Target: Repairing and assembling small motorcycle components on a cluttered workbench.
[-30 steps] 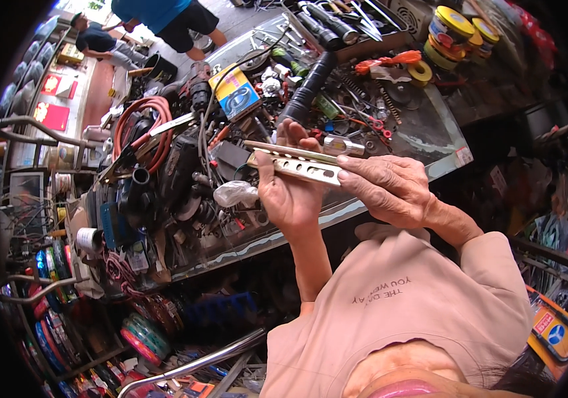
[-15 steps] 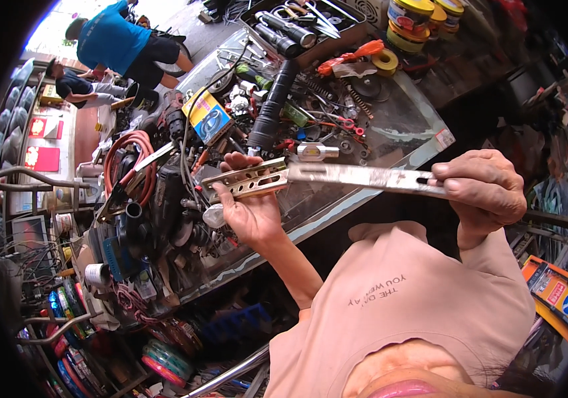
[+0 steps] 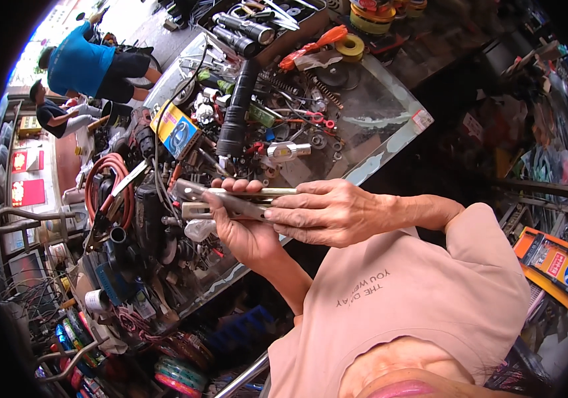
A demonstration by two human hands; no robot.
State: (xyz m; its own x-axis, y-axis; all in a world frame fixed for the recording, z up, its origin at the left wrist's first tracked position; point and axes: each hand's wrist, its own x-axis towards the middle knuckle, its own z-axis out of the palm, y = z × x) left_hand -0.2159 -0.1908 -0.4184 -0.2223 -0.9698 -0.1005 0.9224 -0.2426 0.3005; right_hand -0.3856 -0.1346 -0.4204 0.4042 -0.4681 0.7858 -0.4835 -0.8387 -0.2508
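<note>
both hands clasp folded metal slide rail.

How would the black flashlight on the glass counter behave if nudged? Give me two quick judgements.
The black flashlight is a long cylinder lying on its side, so it would probably roll, though the crowded tools beside it would likely stop it. It looks rigid and fairly heavy for its size, and unlikely to flex.
</note>
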